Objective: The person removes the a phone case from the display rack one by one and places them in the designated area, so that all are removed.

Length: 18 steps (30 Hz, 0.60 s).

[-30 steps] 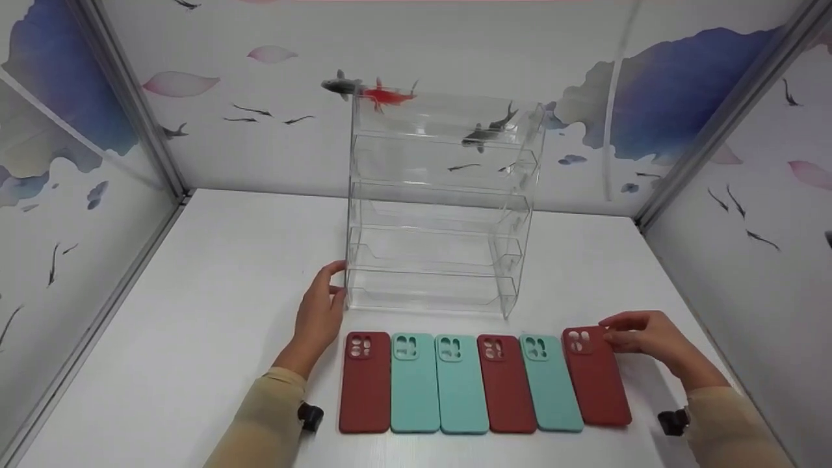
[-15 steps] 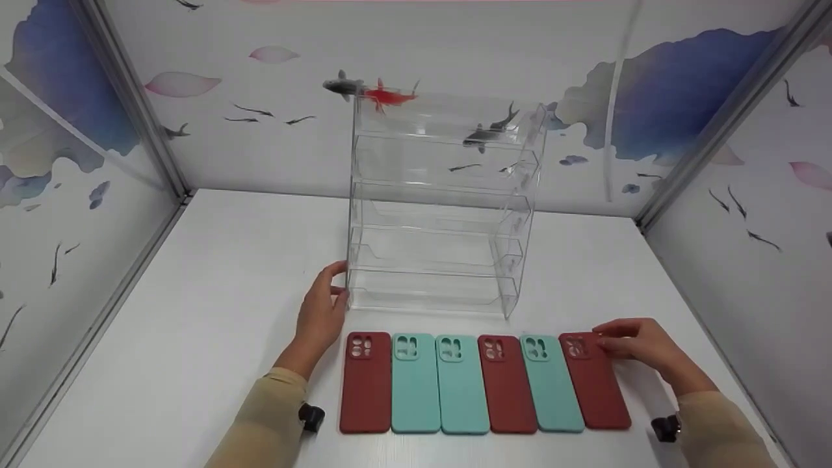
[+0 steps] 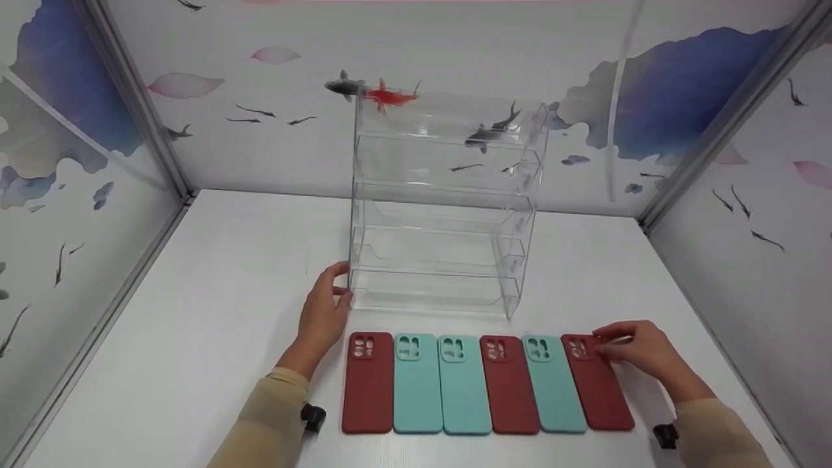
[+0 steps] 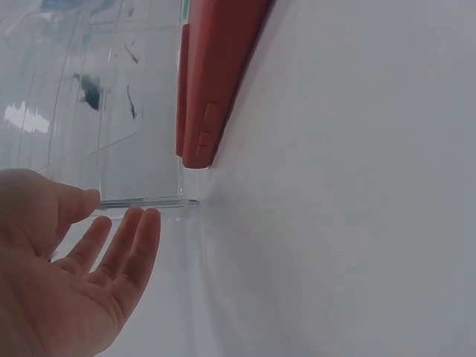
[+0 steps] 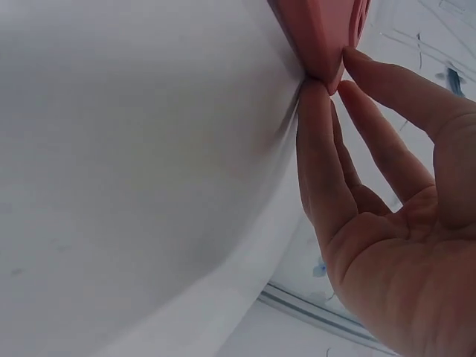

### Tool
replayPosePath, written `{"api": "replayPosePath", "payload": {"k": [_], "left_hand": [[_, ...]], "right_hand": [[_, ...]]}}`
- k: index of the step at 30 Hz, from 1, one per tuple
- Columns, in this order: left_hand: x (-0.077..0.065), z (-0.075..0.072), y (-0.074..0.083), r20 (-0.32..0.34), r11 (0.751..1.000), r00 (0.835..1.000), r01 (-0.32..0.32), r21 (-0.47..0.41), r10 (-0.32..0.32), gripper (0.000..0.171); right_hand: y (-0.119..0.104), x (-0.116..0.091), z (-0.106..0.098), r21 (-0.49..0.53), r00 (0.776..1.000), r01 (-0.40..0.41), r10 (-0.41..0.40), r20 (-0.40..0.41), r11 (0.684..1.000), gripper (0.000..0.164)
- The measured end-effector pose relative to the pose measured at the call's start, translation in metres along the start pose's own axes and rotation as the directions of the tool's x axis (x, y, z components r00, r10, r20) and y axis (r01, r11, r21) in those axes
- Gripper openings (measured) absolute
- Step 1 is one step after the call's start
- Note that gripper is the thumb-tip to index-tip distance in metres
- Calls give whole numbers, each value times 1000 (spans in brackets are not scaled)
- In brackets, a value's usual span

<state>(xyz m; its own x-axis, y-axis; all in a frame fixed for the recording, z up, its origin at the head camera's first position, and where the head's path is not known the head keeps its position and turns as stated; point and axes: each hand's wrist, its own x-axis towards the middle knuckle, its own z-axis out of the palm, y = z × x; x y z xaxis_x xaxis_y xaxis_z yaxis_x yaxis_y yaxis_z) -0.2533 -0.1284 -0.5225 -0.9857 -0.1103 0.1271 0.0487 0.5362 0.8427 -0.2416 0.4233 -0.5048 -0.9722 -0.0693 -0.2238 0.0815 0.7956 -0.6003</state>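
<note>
A row of phone cases lies in front of a clear tiered acrylic rack (image 3: pixel 439 270). My right hand (image 3: pixel 640 351) pinches the top right corner of the red phone case (image 3: pixel 601 396) at the row's right end. In the right wrist view, the thumb is on that case's face and the fingers (image 5: pixel 318 126) are at its edge. My left hand (image 3: pixel 323 309) touches the rack's lower left side with fairly straight fingers. In the left wrist view, the thumb and fingertips (image 4: pixel 151 223) meet the edge of the side panel (image 4: pixel 149 202).
The row also holds a red case (image 3: pixel 368 396) at the left end, two teal cases side by side, another red case (image 3: pixel 511 396) and a teal case (image 3: pixel 558 396). The white table (image 3: pixel 260 227) is enclosed by printed walls (image 3: pixel 279 149) with metal corner posts.
The red case at the right end has come down from a slightly raised top to lie in line with the row. My right hand moved down and left with it. My left hand stayed.
</note>
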Motion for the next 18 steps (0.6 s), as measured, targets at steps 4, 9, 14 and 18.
{"api": "replayPosePath", "payload": {"k": [4, 9, 14, 18], "left_hand": [[-2, -2, 0, 7, 1000, 1000, 1, -5, -1, 54], [-7, -3, 3, 18, 1000, 1000, 1, -17, -1, 55], [-9, -4, 7, 27, 1000, 1000, 9, -18, -9, 59], [-11, -6, 10, 15, 1000, 1000, -8, 13, 8, 61]], "right_hand": [[-16, -6, 12, -111, 993, 46, -57, -102, 993, 42], [-48, -16, 33, -186, 970, 66, -107, -219, 980, 53], [-80, -24, 45, -247, 966, 78, -134, -221, 966, 57], [-103, -32, 56, -311, 962, 97, -169, -213, 945, 58]]}}
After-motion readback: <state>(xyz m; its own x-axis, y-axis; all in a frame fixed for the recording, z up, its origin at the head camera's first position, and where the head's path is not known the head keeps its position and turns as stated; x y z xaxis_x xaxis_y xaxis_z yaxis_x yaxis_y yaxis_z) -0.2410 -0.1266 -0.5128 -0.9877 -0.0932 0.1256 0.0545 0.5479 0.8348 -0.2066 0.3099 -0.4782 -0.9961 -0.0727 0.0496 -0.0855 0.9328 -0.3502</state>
